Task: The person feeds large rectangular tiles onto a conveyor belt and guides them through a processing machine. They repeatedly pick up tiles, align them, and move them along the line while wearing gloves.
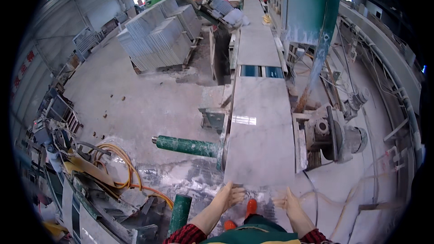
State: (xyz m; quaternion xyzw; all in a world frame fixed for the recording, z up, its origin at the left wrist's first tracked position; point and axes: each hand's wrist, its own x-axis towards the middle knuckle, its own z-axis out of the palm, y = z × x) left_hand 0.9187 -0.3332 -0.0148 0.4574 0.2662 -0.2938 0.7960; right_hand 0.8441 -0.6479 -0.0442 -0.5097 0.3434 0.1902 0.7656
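Observation:
A long pale stone slab (260, 153) with faint grey veining lies flat on a roller conveyor and reaches close to me. At its near left corner is my left hand (228, 196), fingers stretched toward the right. My right hand (288, 202) is just past the near right corner, its fingers pointing left. Both hands look open and hold nothing. Whether the left thumb touches the slab's edge I cannot tell. Farther along, a second slab (258, 47) rests on the same line, and green rollers (262, 71) show in the gap between the two.
Left of the conveyor juts a green roller (186, 146); another green cylinder (180, 214) stands near my left forearm. A motor (353, 140) sits on the right. Orange hoses (129, 171) coil at left. Stacked slabs (160, 36) stand farther back. A green machine housing (312, 9) rises beside the line.

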